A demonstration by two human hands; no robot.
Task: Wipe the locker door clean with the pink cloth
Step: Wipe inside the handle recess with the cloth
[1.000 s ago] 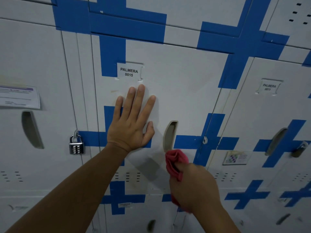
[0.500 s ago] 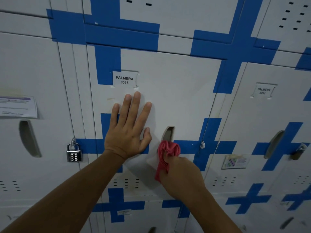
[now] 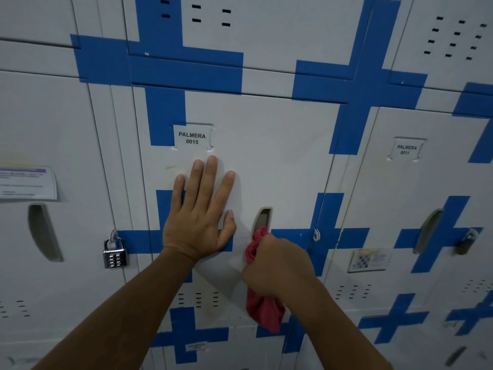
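Head view: a white locker door (image 3: 280, 161) crossed with blue tape, labelled "PALMERA 0015" on a name tag (image 3: 192, 137). Below that tag, the left hand (image 3: 197, 220) lies flat on the door, fingers straight and spread. Below and right of the tag, the right hand (image 3: 277, 265) grips the bunched pink cloth (image 3: 262, 311), its top touching the recessed handle slot (image 3: 262, 218). To wipe well, press the cloth firmly and cover the panel in overlapping strokes while the flat hand steadies the door.

head cam | faces locker door (image 3: 266, 156) | close (slightly upward)
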